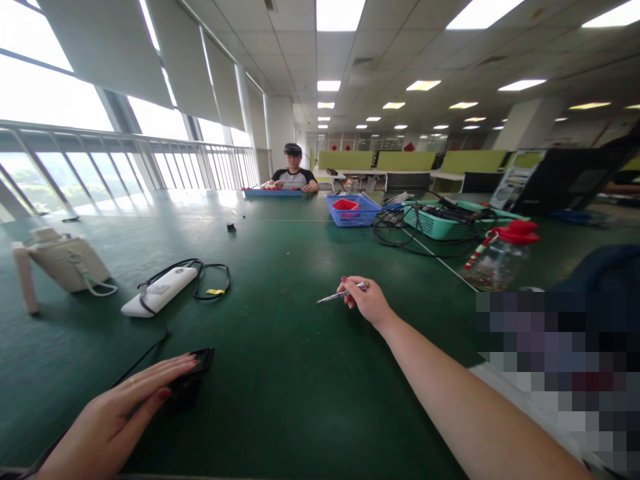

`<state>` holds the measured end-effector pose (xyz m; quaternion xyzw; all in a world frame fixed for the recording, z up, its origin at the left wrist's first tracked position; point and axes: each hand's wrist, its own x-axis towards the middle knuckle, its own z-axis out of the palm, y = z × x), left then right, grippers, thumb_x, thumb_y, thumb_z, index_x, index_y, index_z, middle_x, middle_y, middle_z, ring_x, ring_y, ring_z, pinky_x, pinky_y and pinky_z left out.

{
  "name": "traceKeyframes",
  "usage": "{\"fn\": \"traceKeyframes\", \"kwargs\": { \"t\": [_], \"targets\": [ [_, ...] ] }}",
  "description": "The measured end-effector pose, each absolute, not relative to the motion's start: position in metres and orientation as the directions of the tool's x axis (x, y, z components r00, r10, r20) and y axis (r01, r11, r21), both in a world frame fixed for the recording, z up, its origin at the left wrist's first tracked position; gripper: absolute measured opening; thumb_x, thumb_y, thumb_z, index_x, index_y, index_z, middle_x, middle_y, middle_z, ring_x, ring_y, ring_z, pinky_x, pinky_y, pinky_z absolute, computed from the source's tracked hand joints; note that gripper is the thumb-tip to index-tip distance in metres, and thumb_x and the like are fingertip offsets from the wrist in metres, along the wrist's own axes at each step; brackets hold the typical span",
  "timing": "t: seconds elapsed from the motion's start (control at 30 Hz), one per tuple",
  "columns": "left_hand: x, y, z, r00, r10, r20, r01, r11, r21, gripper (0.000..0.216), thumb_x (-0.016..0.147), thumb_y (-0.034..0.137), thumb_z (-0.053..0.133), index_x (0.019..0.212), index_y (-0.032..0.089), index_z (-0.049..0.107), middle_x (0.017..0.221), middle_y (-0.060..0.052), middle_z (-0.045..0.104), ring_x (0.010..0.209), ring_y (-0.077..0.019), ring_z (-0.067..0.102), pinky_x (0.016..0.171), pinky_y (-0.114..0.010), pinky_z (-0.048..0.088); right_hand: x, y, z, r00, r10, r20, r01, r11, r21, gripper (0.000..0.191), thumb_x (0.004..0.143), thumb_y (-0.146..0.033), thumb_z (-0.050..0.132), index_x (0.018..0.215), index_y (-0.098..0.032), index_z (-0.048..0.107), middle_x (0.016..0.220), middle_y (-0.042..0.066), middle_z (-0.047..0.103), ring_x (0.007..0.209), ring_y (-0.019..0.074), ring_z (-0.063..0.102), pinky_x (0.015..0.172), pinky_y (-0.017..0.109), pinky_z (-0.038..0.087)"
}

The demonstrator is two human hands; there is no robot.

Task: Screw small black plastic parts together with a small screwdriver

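My right hand pinches a small screwdriver with a thin metal shaft pointing left, just over the green table. My left hand lies with its fingers stretched out over a flat black object near the table's front edge. My fingers and palm hide much of that object, so its kind cannot be made out. A black cord runs up from near it toward a white power bank-like device wrapped in a black strap.
A beige device stands at the left. A tiny black piece lies mid-table. Further right are a blue basket, a green basket with cables, and a red-lidded bottle. A person sits across by a blue tray.
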<state>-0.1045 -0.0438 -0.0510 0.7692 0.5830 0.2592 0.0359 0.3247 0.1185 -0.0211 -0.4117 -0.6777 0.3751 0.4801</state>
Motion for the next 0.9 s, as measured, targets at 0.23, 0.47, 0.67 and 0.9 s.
{"fn": "traceKeyframes", "kwargs": {
  "t": [0.23, 0.47, 0.67, 0.9],
  "targets": [
    [-0.1, -0.02, -0.039, 0.21, 0.925, 0.317, 0.914, -0.301, 0.273, 0.048, 0.088, 0.04, 0.048, 0.134, 0.027, 0.056, 0.136, 0.001, 0.058, 0.124, -0.0234, 0.056, 0.105, -0.039, 0.041, 0.324, 0.118, -0.021, -0.193, 0.918, 0.345, 0.193, 0.381, -0.904, 0.04, 0.087, -0.052, 0.055, 0.071, -0.017, 0.067, 0.056, -0.001, 0.057, 0.049, 0.0121, 0.052, 0.051, 0.026, 0.043],
    [-0.098, -0.011, -0.051, 0.249, 0.933, 0.259, 0.9, -0.322, 0.295, 0.042, 0.088, 0.033, 0.048, 0.128, 0.032, 0.062, 0.131, 0.002, 0.062, 0.12, -0.0227, 0.059, 0.105, -0.035, 0.042, 0.325, 0.119, -0.021, -0.212, 0.917, 0.337, 0.201, 0.379, -0.904, 0.04, 0.088, -0.052, 0.054, 0.072, -0.018, 0.066, 0.057, -0.001, 0.057, 0.05, 0.012, 0.053, 0.051, 0.025, 0.044],
    [-0.097, -0.017, -0.054, 0.262, 0.915, 0.307, 0.905, -0.343, 0.251, 0.042, 0.087, 0.033, 0.05, 0.127, 0.034, 0.062, 0.131, 0.002, 0.064, 0.118, -0.0224, 0.061, 0.103, -0.033, 0.047, 0.326, 0.12, -0.023, -0.221, 0.914, 0.34, 0.193, 0.382, -0.904, 0.04, 0.089, -0.053, 0.054, 0.073, -0.018, 0.066, 0.058, -0.001, 0.057, 0.05, 0.0119, 0.053, 0.051, 0.026, 0.044],
    [-0.1, -0.024, -0.048, 0.129, 0.883, 0.45, 0.927, -0.269, 0.262, 0.047, 0.088, 0.036, 0.046, 0.133, 0.029, 0.057, 0.126, -0.005, 0.066, 0.111, -0.0247, 0.066, 0.095, -0.035, 0.054, 0.326, 0.119, -0.023, -0.212, 0.913, 0.348, 0.189, 0.388, -0.902, 0.04, 0.088, -0.052, 0.054, 0.072, -0.018, 0.067, 0.057, -0.001, 0.057, 0.05, 0.0116, 0.053, 0.051, 0.025, 0.043]
  ]
}}
